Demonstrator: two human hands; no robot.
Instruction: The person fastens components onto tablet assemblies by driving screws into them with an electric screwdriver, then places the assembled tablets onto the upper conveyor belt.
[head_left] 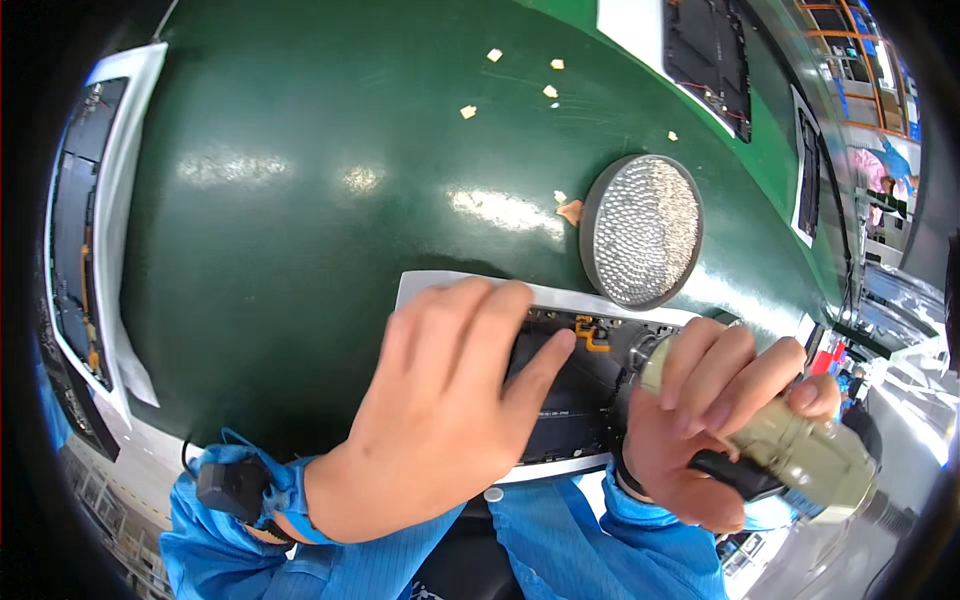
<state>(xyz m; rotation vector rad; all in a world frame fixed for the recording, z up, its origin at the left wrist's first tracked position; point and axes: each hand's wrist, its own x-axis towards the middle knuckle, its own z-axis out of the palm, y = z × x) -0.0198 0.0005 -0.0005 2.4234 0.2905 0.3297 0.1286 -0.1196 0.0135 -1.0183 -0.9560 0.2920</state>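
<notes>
A dark flat electronic device (575,390), open to its inner parts, lies on a white sheet (430,285) at the table's near edge. An orange flex cable (596,346) shows near its far side. My left hand (430,400) lies across the device's left part, thumb spread from the fingers, hiding what is beneath. In my right hand (675,450) is a beige electric screwdriver (810,450), fingers wrapped around its body. Its tip end points left onto the device's right part; the bit itself is hard to make out.
A round grey dish (589,230) of small screws stands beyond the device. Several pale scraps (468,112) are scattered on the green table (300,120). Other devices sit at the far left (75,220) and far right (710,60). A person (885,170) is in the right background.
</notes>
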